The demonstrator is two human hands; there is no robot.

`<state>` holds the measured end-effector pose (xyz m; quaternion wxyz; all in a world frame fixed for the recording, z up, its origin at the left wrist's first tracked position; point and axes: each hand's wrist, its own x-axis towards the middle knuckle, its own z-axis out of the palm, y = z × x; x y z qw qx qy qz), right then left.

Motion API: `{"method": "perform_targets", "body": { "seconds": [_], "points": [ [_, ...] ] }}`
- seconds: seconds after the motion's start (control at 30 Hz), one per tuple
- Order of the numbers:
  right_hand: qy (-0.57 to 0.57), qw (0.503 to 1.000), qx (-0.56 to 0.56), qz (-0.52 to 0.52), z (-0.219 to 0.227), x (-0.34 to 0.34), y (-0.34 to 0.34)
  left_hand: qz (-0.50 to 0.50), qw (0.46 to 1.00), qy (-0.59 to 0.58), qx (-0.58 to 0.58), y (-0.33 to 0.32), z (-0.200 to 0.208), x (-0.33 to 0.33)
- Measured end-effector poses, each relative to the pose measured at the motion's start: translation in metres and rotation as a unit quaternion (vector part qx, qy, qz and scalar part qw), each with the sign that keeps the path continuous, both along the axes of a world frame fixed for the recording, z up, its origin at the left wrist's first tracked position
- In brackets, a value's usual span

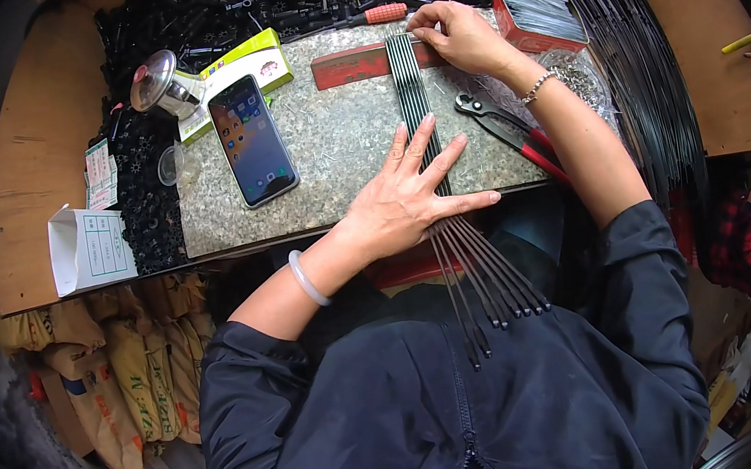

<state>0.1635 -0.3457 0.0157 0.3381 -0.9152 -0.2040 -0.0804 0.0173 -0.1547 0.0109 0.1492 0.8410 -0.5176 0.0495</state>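
Closest to us is our dark jacket (371,415), smooth cloth with a zip, filling the bottom of the frame. At far left, a creased white carton (93,248) sits on the worktop (339,173), which is speckled like stone. Upper left we've got a metal-lidded glass pot (161,84), then a glossy phone (251,142) lying face up, probably put there so we can see the screen.

Mid-frame, our left hand (403,195) lies palm down over the thin black rods (412,97), fingers spread wide, likely to keep the row flat and even. The rods run from upper centre down past the worktop edge, fanning out to beady tips over our lap. Their upper ends cross a scuffed red bar (349,68), maybe as a rest. Our right hand (464,41) is at those ends, thumb and forefinger close together; can't tell if they're clamped on anything.

Further right: red-handled pliers (499,128), a red tin (539,15) packed with fine silvery pieces, and a long bundle of black rods (633,68), handy for reaching.
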Motion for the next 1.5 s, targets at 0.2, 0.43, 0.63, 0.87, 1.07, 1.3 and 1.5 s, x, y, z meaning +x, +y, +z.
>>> {"method": "perform_targets", "body": {
  "seconds": [0.2,0.43,0.63,0.87,1.07,1.3,1.5],
  "points": [
    [-0.008,0.998,-0.021,0.062,0.005,0.005,-0.003,-0.002,1.0,0.008,-0.017,0.0,0.0,0.0],
    [-0.02,0.996,-0.006,0.089,0.004,0.008,-0.002,-0.004,1.0,-0.026,0.003,0.002,-0.001,0.002],
    [-0.066,0.99,0.004,0.123,-0.003,0.012,0.007,-0.003,1.0,0.005,-0.014,0.001,0.001,0.002],
    [-0.233,0.972,0.021,-0.024,0.023,0.015,-0.013,-0.001,0.999,-0.035,0.03,0.004,-0.001,0.003],
    [-0.044,0.977,-0.176,-0.108,0.048,0.004,-0.124,0.002,0.999,-0.05,0.02,0.002,0.0,0.002],
    [-0.142,0.964,-0.189,-0.12,0.038,-0.008,-0.127,0.011,1.0,0.006,-0.022,0.0,0.001,0.0],
    [-0.146,0.981,0.019,-0.126,0.051,-0.019,-0.077,0.012,1.0,-0.01,0.0,0.001,0.001,0.001]
  ]
}}
